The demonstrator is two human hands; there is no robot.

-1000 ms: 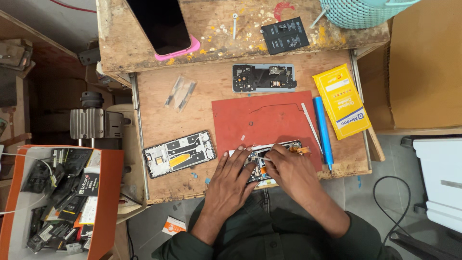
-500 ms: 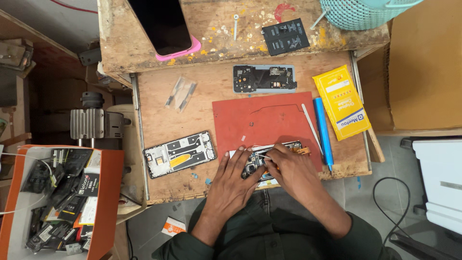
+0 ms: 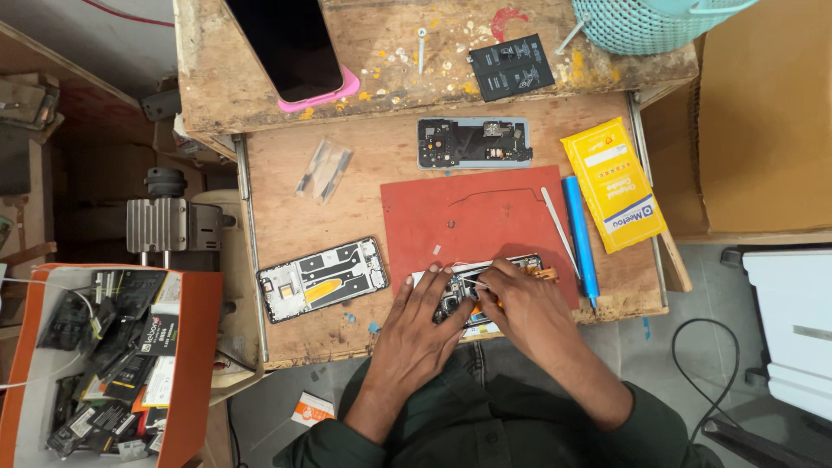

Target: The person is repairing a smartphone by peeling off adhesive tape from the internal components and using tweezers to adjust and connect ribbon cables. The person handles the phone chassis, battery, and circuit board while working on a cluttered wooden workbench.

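An opened phone with bare circuit boards lies at the front edge of a red work mat. My left hand grips its left end, fingers curled over the boards. My right hand rests on the right half, with its fingertips pinched on a thin metal tool whose tip points into the phone's middle. Both hands cover much of the phone.
A phone frame lies left of the mat, a back cover behind it. To the right are a white stick, a blue tool and a yellow packet. An orange box of parts stands at lower left.
My fingers have shifted slightly over the opened phone. Everything else on the bench stays where it was.
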